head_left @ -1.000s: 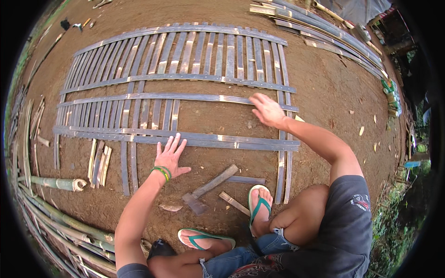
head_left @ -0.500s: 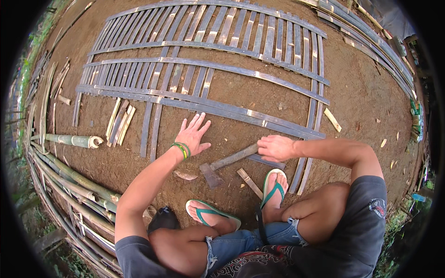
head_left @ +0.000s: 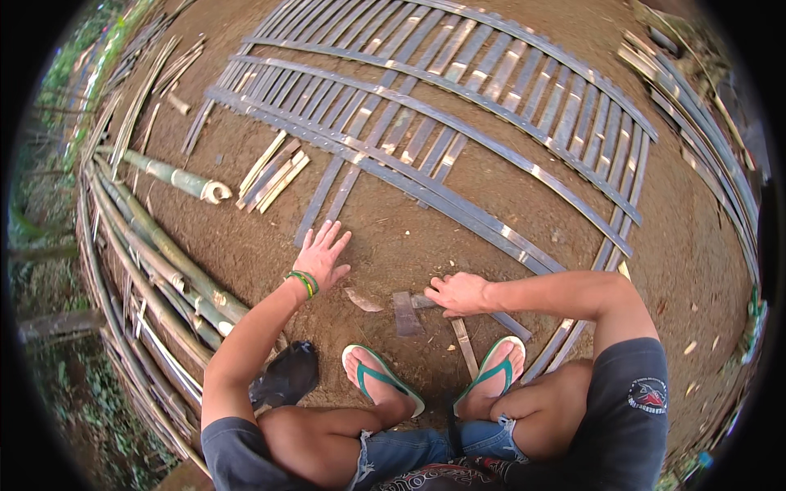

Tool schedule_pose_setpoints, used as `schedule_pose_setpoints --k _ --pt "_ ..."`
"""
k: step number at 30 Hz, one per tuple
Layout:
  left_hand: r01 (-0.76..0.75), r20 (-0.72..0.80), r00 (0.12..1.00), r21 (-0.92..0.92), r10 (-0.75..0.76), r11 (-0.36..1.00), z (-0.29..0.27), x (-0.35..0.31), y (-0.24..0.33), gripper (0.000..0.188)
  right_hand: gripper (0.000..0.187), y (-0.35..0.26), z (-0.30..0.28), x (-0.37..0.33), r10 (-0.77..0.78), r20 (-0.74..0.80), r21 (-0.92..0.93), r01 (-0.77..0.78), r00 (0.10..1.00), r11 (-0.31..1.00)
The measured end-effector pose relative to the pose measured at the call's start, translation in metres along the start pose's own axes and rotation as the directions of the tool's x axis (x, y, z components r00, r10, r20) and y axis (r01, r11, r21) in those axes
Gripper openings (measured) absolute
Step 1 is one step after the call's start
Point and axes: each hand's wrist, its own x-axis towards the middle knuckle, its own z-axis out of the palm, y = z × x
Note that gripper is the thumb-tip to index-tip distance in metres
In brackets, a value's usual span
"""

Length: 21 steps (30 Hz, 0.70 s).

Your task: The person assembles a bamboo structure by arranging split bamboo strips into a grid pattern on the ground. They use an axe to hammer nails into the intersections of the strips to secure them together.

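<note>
- Head view: long bamboo poles point(head_left: 205, 282) lie well to the left of my left hand point(head_left: 319, 262).
- Ahead-left of those fingers, a bunch of short sticks point(head_left: 268, 174) lies on the dirt point(head_left: 254, 254).
- Left fingers: spread, palm down; I cannot tell whether they touch the dirt.
- Just left of my right hand point(head_left: 460, 295), the axe point(head_left: 408, 315) lies with its blade showing and its handle running under my fingers.
- Beyond both hands' fingertips stretches the slatted frame point(head_left: 446, 120).
- Right fingers: bent over the handle; I cannot tell whether they grip it.
- Nearer me than those fingers lies a short strip point(head_left: 464, 346).
</note>
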Motion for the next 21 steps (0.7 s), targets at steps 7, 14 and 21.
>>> schedule_pose_setpoints --k 7,14,21 --pt "0.303 0.028 0.953 -0.062 -0.302 0.951 -0.029 -0.091 -0.049 0.073 0.022 0.003 0.004 0.018 0.123 -0.063 -0.087 -0.128 0.99 0.988" --pt "0.786 0.214 0.598 -0.345 -0.772 0.512 -0.078 -0.231 -0.024 0.077 0.051 0.063 -0.13 -0.04 0.155 0.069 -0.035 -0.153 0.986 0.988" --pt "0.916 0.434 -0.026 -0.35 -0.901 -0.195 0.173 -0.423 0.041 0.117 0.065 0.148 -0.133 -0.126 0.521 -0.15 0.342 -0.451 0.84 0.825"
